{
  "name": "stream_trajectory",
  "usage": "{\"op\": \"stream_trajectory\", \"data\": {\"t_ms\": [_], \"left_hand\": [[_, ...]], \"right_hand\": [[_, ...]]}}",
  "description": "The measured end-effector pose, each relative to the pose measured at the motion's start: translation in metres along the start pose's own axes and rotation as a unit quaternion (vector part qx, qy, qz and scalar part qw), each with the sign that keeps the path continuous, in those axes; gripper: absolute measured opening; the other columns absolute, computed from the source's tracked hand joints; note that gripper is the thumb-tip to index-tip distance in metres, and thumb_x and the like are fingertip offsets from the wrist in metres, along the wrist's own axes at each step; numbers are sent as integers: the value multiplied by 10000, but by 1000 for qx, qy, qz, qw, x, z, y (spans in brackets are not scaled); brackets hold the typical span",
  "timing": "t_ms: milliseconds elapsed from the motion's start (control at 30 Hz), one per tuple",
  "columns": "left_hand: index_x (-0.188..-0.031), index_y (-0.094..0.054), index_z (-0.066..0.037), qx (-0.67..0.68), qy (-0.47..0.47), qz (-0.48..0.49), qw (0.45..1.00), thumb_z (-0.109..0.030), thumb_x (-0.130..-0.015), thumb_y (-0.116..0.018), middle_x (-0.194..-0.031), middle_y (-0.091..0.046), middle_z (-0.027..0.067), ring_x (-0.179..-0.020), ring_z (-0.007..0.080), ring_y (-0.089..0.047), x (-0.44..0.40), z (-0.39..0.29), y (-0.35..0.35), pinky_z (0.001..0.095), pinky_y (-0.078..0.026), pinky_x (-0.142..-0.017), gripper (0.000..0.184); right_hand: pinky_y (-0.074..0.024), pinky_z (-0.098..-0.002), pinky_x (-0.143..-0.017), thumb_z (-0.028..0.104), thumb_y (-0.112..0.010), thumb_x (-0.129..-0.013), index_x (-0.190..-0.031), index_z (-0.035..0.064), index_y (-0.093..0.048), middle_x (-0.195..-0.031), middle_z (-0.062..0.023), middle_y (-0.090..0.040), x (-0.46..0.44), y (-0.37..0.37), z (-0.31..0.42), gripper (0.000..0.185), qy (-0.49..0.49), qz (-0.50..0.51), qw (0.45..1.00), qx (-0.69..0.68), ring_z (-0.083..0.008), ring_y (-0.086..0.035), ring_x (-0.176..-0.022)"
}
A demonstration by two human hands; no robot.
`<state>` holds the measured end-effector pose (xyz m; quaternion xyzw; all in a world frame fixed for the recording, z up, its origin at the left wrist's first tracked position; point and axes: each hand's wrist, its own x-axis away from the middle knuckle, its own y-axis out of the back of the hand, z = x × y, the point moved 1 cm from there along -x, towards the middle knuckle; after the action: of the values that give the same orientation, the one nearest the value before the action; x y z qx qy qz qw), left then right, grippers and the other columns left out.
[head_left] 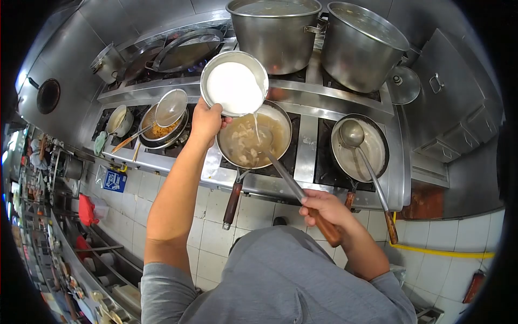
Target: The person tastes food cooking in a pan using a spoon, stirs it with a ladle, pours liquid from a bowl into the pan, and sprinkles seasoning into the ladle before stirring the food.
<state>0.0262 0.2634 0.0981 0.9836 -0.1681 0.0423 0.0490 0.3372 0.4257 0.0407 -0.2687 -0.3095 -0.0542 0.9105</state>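
Our pan [280,114], mid-frame, could splash over if the bowl [235,56], tilted above it and gripped by our left hand [207,120], tips too fast; our right hand [322,209], gripping the ladle [286,176], could jolt it.

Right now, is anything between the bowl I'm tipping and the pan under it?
Nothing visible blocks the way: a thin white stream runs from the metal bowl in your left hand into the pan. The ladle in your right hand dips in close by; whether the stream hits it, I can't tell.
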Motion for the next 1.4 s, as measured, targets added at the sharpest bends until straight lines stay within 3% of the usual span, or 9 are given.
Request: {"op": "stream_trajectory", "data": {"t_ms": [133,333,400,633,767,833,933,1133,1400], "left_hand": [[-1271,-452,-16,36,24,-7,999,-4,-880,-440,-925,-639,138,-582,134,-609,-1,-1,-1,232,-449,-444,392],[-1270,-435,-31,73,48,-14,996,-22,-891,-449,-917,-620,132,-622,139,-599,4,1,1,231,-457,-484,380],[-1281,-418,-39,84,55,-13,995,-33,-896,-464,-922,-609,136,-641,148,-587,7,3,6,242,-466,-514,387],[-1212,-448,1,182,89,-38,979,-28,-891,-458,-874,-606,127,-618,140,-572,38,22,35,241,-455,-506,322],[-1161,-467,42,248,117,-61,960,-22,-866,-451,-839,-608,123,-574,130,-554,84,53,79,245,-435,-474,302],[-1156,-468,54,272,125,-90,950,-18,-847,-445,-830,-606,123,-547,128,-535,123,64,101,249,-418,-451,317],[-1158,-476,52,255,107,-180,944,-11,-826,-442,-847,-606,127,-529,132,-507,199,89,138,261,-400,-447,340],[-1168,-493,12,278,106,-411,862,-31,-822,-477,-884,-608,84,-566,142,-515,406,183,221,259,-406,-474,349],[-907,-582,-39,159,150,-674,706,-180,-885,-514,-715,-557,50,-556,147,-517,786,390,280,308,-422,-477,158]], "right_hand": [[-426,-252,-497,127,-549,-971,-1296,5,-490,-754,-43,-548,10,4,10,351,-14,43,998,-45,-132,-513,-554],[-459,-274,-490,81,-563,-947,-1415,-17,-406,-711,-29,-554,22,-8,9,503,75,-47,979,185,-132,-520,-488],[-501,-348,-542,139,-590,-929,-1438,72,-408,-765,-89,-611,24,-7,8,544,100,-145,924,340,-208,-608,-546],[-482,-488,-813,84,-614,-863,-1446,49,-380,-996,-267,-646,-11,23,-16,629,182,-277,720,610,-452,-616,-928],[-511,-449,-727,117,-594,-897,-1441,36,-378,-922,-232,-651,-22,22,-36,591,196,-276,677,653,-366,-666,-804],[-513,-371,-590,134,-570,-931,-1383,24,-432,-821,-142,-630,-5,-8,-28,485,31,-197,872,447,-241,-644,-628],[-469,-287,-497,127,-569,-943,-1294,21,-488,-752,-54,-576,-3,-8,-26,375,40,-61,974,215,-137,-564,-528],[-425,-284,-546,164,-548,-972,-1007,67,-536,-784,-67,-597,13,-12,11,103,-40,10,993,-114,-113,-491,-533],[-448,-241,-483,141,-553,-974,-1105,47,-560,-750,-17,-573,8,-49,-14,161,97,-31,974,202,-99,-532,-530]]}}
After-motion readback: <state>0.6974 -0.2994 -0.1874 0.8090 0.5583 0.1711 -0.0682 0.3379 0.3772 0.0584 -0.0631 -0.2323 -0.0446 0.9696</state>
